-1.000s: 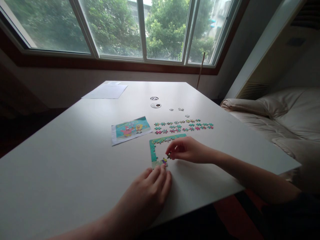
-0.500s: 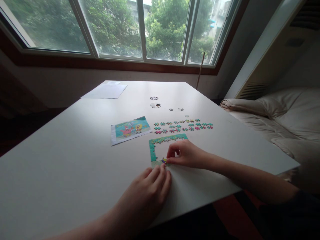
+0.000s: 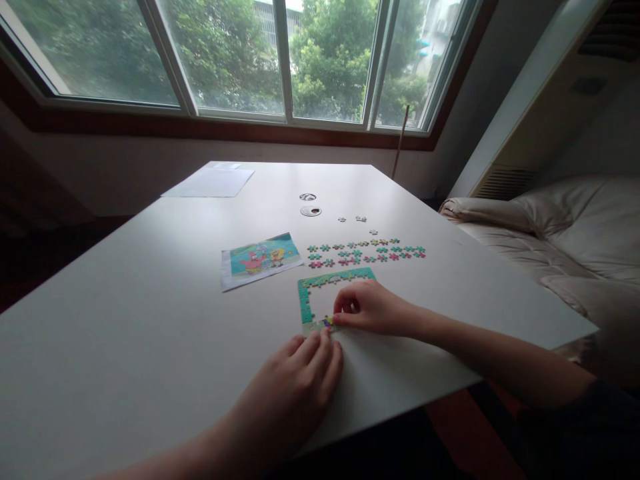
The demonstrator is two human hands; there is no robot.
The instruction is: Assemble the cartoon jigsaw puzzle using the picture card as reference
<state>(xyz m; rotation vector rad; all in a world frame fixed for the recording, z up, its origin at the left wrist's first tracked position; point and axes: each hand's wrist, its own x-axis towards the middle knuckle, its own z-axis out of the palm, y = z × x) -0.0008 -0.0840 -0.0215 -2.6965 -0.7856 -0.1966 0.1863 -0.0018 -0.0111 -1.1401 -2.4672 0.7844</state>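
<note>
A partly built teal jigsaw frame (image 3: pixel 320 287) lies on the white table (image 3: pixel 150 300) in front of me. My left hand (image 3: pixel 295 387) rests flat on the table, fingers stretched out, fingertips touching the frame's near edge. My right hand (image 3: pixel 373 308) is curled with its fingertips pinched down on a small puzzle piece (image 3: pixel 329 322) at the frame's lower edge. Several loose teal and pink pieces (image 3: pixel 367 252) lie in rows just beyond the frame. A colourful reference picture (image 3: pixel 261 259) lies to the left of them.
A sheet of paper (image 3: pixel 210 181) lies at the far left of the table. Two round cable holes (image 3: pixel 310 204) and a few pale pieces (image 3: pixel 353 219) sit further back. A cushioned seat (image 3: pixel 565 233) stands to the right, and windows (image 3: pixel 250 60) lie beyond.
My right hand came down and toward me, from hovering over the frame to pressing its piece at the lower edge. My left hand has stayed put.
</note>
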